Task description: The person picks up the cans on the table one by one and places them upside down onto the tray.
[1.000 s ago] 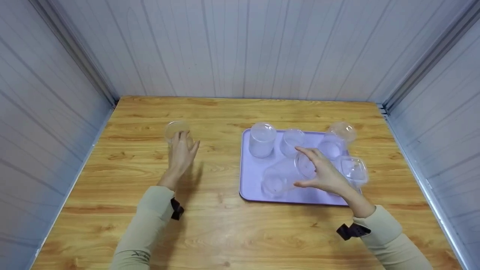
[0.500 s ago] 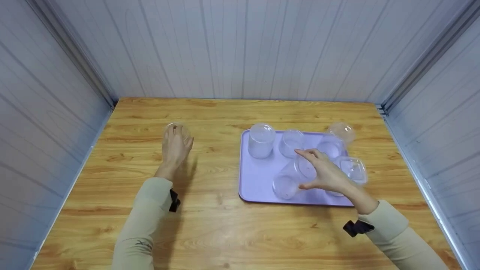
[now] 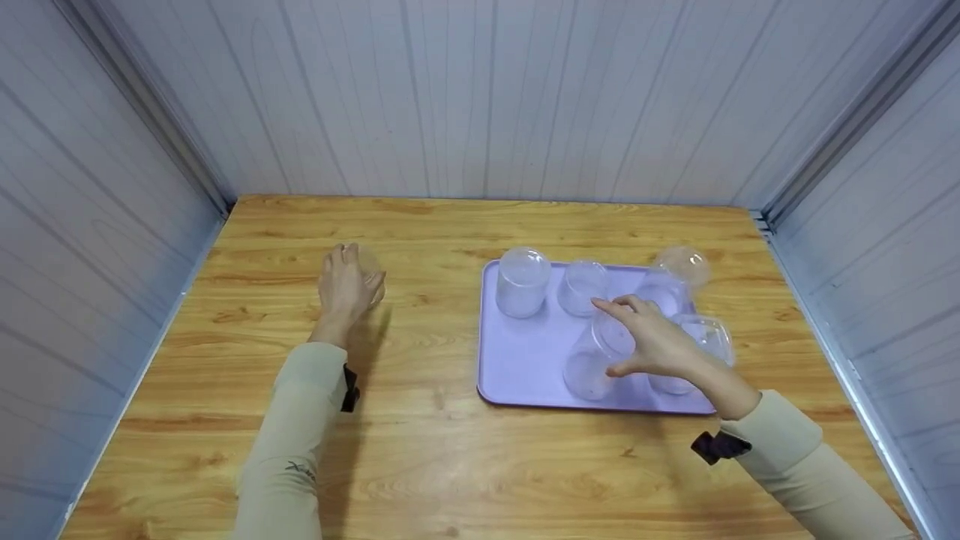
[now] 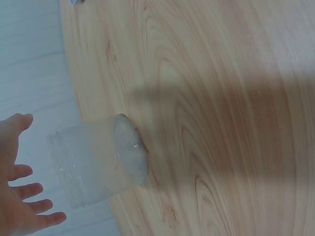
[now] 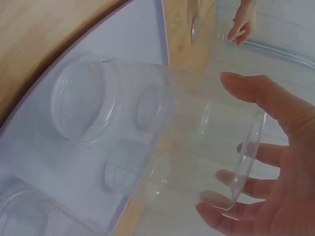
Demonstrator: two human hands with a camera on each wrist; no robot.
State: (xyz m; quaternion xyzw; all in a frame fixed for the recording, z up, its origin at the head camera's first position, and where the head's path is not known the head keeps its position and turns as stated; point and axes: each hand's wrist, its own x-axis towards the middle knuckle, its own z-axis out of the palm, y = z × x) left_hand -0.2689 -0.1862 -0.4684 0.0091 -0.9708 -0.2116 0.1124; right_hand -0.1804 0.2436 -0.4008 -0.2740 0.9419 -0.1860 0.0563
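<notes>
A clear plastic jar (image 4: 93,160) stands on the wooden table at the left. My left hand (image 3: 345,285) is at its top, thumb and fingers spread; in the left wrist view they are apart from the rim. At the tray's front, my right hand (image 3: 652,341) grips a tall clear jar (image 3: 587,373) near its upper rim. The thumb (image 5: 256,88) lies along one side, and the other fingers show around and through the far side. This jar leans in the wrist view; whether its base touches the tray (image 3: 517,367) cannot be told.
The lilac tray also carries a tall clear jar (image 3: 523,281) and a shorter one (image 3: 583,286) at the back. More clear containers crowd its right side, including a square-rimmed one (image 3: 712,337). A clear round piece (image 3: 684,264) overlaps the back right corner. Panel walls surround the table.
The base of the jar in my right hand has swung right across the tray, and that hand has shifted slightly right. My left hand has moved a little left and away over its jar.
</notes>
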